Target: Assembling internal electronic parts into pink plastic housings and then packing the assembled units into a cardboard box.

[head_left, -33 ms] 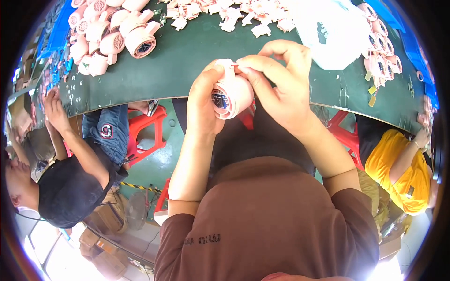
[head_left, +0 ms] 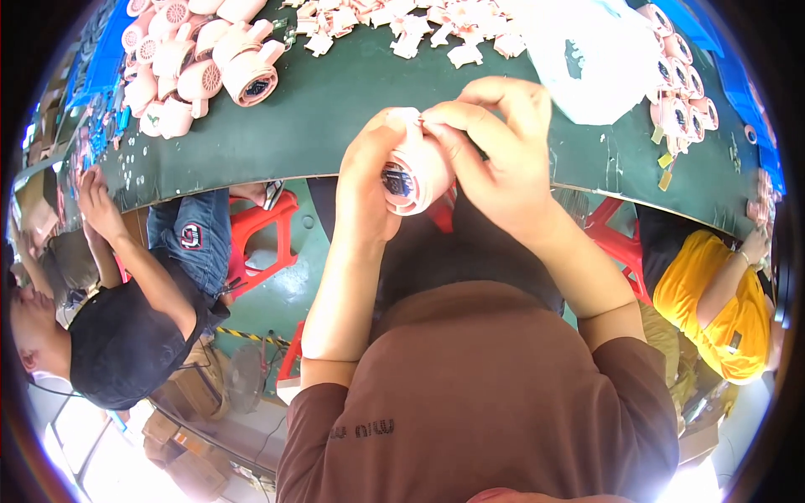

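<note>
My left hand (head_left: 362, 180) is wrapped round a pink plastic housing (head_left: 432, 168), holding it just over the table's near edge. The housing has a round body and a short stem pointing away from me. Through its round opening, facing left and toward me, a dark blue circuit board (head_left: 397, 179) shows. My right hand (head_left: 503, 147) pinches at the tip of the stem, thumb and forefinger together. Whatever lies between those fingertips is too small to make out.
Similar pink housings (head_left: 201, 80) are heaped at the back left, others (head_left: 675, 109) at the right. Small pink parts (head_left: 411, 42) lie along the back beside a white plastic bag (head_left: 595, 75). People sit at left (head_left: 126, 327) and right (head_left: 713, 310) along the green table (head_left: 293, 134).
The housing has tilted slightly in my left hand, its opening turning a little more toward me. My right fingertips have shifted slightly at the stem.
</note>
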Tool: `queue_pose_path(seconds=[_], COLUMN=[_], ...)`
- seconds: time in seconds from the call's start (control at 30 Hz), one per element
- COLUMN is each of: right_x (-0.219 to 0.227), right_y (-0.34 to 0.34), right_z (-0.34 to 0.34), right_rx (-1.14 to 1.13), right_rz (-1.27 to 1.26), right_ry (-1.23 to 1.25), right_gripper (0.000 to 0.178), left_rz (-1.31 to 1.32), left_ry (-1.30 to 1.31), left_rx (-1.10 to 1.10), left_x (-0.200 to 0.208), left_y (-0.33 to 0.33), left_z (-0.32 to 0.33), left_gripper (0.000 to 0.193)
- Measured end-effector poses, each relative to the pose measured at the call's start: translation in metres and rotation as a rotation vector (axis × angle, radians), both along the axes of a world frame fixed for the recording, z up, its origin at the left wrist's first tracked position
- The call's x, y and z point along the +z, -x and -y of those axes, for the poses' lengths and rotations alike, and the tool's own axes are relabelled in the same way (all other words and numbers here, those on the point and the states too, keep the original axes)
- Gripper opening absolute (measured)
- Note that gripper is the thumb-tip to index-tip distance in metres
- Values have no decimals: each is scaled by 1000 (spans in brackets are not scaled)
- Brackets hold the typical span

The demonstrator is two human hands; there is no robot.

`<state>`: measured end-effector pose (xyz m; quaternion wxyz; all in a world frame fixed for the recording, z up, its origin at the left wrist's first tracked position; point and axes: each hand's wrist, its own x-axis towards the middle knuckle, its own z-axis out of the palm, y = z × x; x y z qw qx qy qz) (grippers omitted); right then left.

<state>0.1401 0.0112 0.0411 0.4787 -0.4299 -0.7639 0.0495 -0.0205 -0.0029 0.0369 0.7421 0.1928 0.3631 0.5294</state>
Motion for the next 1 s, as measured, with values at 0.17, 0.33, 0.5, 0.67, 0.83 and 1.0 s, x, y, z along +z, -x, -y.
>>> queue_pose_path(seconds=[0.17,0.33,0.5,0.67,0.83,1.0], right_x=[-11,-8,-11,-34,-26,-17], right_y=[-4,-47,-149,-149,-149,-142], right_z=[14,3,-66,-93,-87,-81], right_rx=[-6,11,-378,-432,-459,-365], right_rz=[-178,-294,86,338,480,579], right_ry=[193,408,241,99,251,160], right_gripper=[13,6,10,9,9,7], left_rz=[-710,-1527,-1517,-1551,-1507,-1487], left_ry=[-381,-957,-995,-1004,-998,-1009], left_rx=[-18,-4,-13,-3,-16,-31], left_x=[-1,-3,1,1,-4,4], left_y=[-7,-9,-18,-14,-15,-11], left_z=[4,-6,-12,-13,-12,-7], left_gripper=[18,18,19,18,14,17])
